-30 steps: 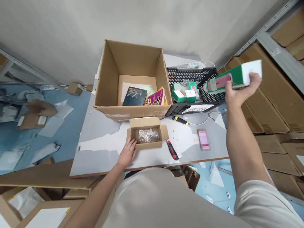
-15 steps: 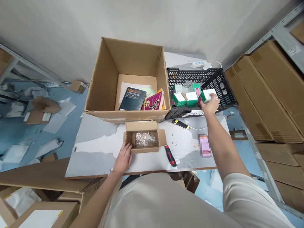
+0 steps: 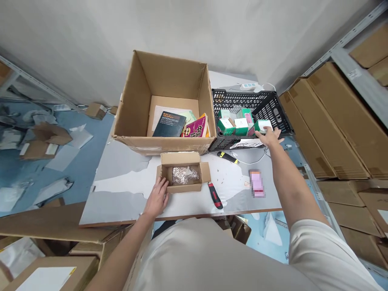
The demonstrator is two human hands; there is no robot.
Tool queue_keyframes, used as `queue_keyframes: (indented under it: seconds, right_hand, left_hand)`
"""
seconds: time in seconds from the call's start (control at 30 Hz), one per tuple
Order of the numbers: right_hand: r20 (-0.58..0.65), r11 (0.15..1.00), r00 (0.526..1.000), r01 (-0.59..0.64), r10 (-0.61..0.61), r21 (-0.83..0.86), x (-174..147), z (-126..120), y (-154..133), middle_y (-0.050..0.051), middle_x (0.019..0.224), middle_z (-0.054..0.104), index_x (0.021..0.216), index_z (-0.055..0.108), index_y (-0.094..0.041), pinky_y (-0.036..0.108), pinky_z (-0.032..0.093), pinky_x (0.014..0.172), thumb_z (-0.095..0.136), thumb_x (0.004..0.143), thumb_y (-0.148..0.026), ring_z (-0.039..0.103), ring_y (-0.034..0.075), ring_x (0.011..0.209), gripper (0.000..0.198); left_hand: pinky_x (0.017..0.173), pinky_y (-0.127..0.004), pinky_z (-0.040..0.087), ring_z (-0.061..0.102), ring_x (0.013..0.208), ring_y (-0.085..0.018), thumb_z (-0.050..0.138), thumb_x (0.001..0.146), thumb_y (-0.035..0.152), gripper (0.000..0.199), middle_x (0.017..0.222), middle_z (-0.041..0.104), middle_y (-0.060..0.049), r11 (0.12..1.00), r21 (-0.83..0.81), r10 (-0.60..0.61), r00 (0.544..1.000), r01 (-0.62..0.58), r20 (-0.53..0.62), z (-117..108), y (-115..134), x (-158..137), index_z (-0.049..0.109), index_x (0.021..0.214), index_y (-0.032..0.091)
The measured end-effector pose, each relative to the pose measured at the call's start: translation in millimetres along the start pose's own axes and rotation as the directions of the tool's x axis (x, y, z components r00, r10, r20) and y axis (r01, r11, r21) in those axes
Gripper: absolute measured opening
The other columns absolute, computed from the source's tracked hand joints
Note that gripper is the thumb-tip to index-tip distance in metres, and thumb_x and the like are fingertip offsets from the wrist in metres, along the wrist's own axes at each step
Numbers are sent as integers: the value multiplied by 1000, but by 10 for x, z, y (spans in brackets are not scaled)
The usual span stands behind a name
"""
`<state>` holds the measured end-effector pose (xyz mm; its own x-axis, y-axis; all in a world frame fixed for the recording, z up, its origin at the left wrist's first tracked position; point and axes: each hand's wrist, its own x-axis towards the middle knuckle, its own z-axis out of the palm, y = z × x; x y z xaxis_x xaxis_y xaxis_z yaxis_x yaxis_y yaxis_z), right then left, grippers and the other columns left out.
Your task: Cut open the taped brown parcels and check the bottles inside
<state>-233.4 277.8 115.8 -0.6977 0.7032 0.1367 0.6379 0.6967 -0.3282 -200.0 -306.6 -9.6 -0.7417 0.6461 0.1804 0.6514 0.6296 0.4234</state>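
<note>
My left hand (image 3: 157,197) rests against the front left corner of a small open cardboard box (image 3: 184,188), its fingers stretched out and touching the wall. Inside that box lies clear bubble wrap (image 3: 180,176); what it covers cannot be made out. Over the front right of a black plastic crate (image 3: 239,96), my right hand (image 3: 270,137) is open with fingers spread. Its fingertips touch or nearly touch a green and white small box (image 3: 263,125). Several similar boxes (image 3: 241,126) stand to the left in the crate.
A large open carton (image 3: 163,141) holds books (image 3: 169,124). On the table lie a red and black utility knife (image 3: 215,195), a yellow and black one (image 3: 228,157) and a phone (image 3: 257,184). A power strip (image 3: 248,86) lies behind the crate. Shelved cartons (image 3: 333,129) stand right.
My right hand has loosened from the green and white box, fingers now spread; the box sits lower in the crate. My left hand stays at the small cardboard box. The view has shifted slightly.
</note>
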Motion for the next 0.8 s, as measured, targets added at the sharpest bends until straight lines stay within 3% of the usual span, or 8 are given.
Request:
queue_keyframes:
  seconds: [0.1,0.3,0.37,0.43,0.5,0.57,0.67,0.8]
  right_hand:
    - [-21,991,996,-89,92,103,-183,-181,-89,23,137,31,108,53,-16,63,22,99,48,82,-50,31,29,127,43]
    - [-347,887,915,323,-205,330,-1469,-242,-569,15,124,49,121,47,-17,52,33,103,52,81,-36,43,28,123,45]
    - [-124,819,952,304,-280,486,-2132,27,-753,12,112,58,113,53,-20,49,41,98,56,79,-38,54,26,108,39]
    - [149,772,975,33,-163,634,-2735,400,-892,14,115,59,115,52,-20,46,49,89,59,75,-41,59,25,99,46]
    - [393,665,918,-321,44,675,-3165,773,-969,14,114,60,117,51,-21,45,52,82,56,74,-41,62,24,94,47]
    - [530,581,844,-471,79,664,-3381,1056,-1000,14,106,64,111,55,-21,46,53,80,51,74,-38,64,25,93,40]
    - [567,564,824,-466,-5,682,-3402,1271,-1040,10,101,68,104,59,-22,45,51,85,56,67,-30,64,25,98,37]
    - [550,543,826,-409,-122,734,-3293,1336,-1187,8,104,69,109,58,-21,42,47,92,58,66,-27,62,22,104,43]
  left_hand:
    - [107,-56,37,26,141,-34,46,87,23,51,145,37,-19,999,-44,8,1000,-8,4,-39,-28,1,39,137,15]
    - [111,-58,27,18,143,-34,50,86,29,55,151,29,-17,973,-157,-168,986,169,21,-98,56,-79,38,139,17]
    - [112,-59,22,11,144,-34,53,84,34,66,155,19,-18,925,-229,-318,948,304,-23,-70,96,-153,30,143,15]
    - [114,-59,17,6,145,-34,58,81,38,80,156,9,-20,795,-374,-528,849,477,-39,-12,96,-242,19,146,11]
    - [114,-58,18,11,144,-34,57,80,37,80,155,14,-21,568,-549,-698,712,613,72,60,34,-323,19,146,11]
    - [110,-57,29,31,139,-32,49,83,31,63,147,37,-20,380,-642,-733,640,666,230,128,-79,-359,33,140,13]
    - [106,-50,39,51,125,-27,47,77,19,48,128,59,-13,354,-692,-645,700,629,306,204,-259,-279,53,124,18]
    - [108,-47,37,52,124,-24,51,65,12,50,120,64,-9,388,-761,-492,814,521,307,266,-341,-40,59,115,18]
